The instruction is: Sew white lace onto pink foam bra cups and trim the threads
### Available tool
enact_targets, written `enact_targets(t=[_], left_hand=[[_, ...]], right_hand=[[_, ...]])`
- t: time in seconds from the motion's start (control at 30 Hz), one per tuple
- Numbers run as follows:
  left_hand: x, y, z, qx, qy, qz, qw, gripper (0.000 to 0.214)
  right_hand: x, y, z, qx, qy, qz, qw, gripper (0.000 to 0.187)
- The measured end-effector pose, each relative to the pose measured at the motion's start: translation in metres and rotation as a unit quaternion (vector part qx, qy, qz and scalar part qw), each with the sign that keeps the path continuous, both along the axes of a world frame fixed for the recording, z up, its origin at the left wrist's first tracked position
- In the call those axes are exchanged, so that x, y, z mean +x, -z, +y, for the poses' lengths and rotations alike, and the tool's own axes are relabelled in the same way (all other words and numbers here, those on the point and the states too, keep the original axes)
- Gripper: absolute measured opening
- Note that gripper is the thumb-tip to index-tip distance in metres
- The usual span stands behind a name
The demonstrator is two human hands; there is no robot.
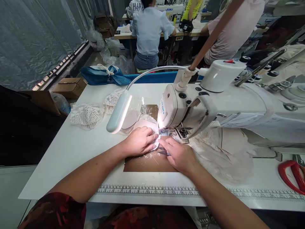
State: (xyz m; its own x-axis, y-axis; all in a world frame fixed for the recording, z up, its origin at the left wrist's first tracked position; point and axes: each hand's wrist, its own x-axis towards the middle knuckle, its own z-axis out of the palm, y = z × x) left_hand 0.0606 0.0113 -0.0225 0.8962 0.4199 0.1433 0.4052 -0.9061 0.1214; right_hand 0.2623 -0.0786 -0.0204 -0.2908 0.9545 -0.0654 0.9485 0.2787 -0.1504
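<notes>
My left hand (140, 140) lies on a pale fabric piece (145, 124) just left of the needle of a white sewing machine (214, 105), fingers curled and pressing the fabric down. My right hand (178, 156) rests on the same fabric in front of the presser foot (164, 132), fingers bent over its edge. A brown panel (147, 163) lies under both hands. A gooseneck lamp (118, 112) shines onto the work. The needle itself is hard to make out in the glare.
White lace pieces (87, 115) lie at the left of the table (71, 149). Beige fabric (224, 159) is piled right of the needle. Red-handled scissors (292, 176) sit far right. A printed ruler (147, 190) runs along the front edge. People sit at tables behind.
</notes>
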Motion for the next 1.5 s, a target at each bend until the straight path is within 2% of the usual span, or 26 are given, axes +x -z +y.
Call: enact_targets(t=[0.13, 0.27, 0.4, 0.77, 1.1, 1.27, 1.5], left_hand=[[-0.0004, 0.0032, 0.0004, -0.002, 0.023, -0.020, 1.000, 0.046], [-0.0014, 0.0047, 0.0011, 0.000, 0.048, -0.022, 0.999, 0.045], [-0.0026, 0.0047, 0.0018, -0.012, 0.045, -0.029, 0.999, 0.045], [0.0025, 0.0023, -0.0038, -0.018, 0.020, -0.005, 1.000, 0.042], [-0.0018, 0.0064, 0.0009, -0.027, 0.028, -0.036, 0.999, 0.041], [-0.0012, 0.0027, 0.0019, -0.020, 0.047, -0.004, 0.999, 0.043], [0.0052, -0.0034, -0.0034, -0.019, 0.021, 0.025, 0.999, 0.044]], right_hand=[[-0.0012, -0.0020, -0.0003, -0.003, -0.039, -0.014, 0.999, 0.046], [-0.0016, -0.0015, -0.0009, 0.007, -0.041, -0.008, 0.999, 0.038], [-0.0007, 0.0007, -0.0019, 0.019, -0.046, 0.009, 0.999, 0.034], [0.0011, 0.0034, -0.0022, 0.037, -0.045, 0.015, 0.998, 0.035], [0.0002, 0.0019, -0.0015, 0.019, -0.039, 0.009, 0.999, 0.035], [0.0001, 0.0026, -0.0017, 0.022, -0.041, 0.012, 0.999, 0.036], [0.0013, 0.0060, -0.0015, 0.048, -0.046, 0.022, 0.998, 0.037]])
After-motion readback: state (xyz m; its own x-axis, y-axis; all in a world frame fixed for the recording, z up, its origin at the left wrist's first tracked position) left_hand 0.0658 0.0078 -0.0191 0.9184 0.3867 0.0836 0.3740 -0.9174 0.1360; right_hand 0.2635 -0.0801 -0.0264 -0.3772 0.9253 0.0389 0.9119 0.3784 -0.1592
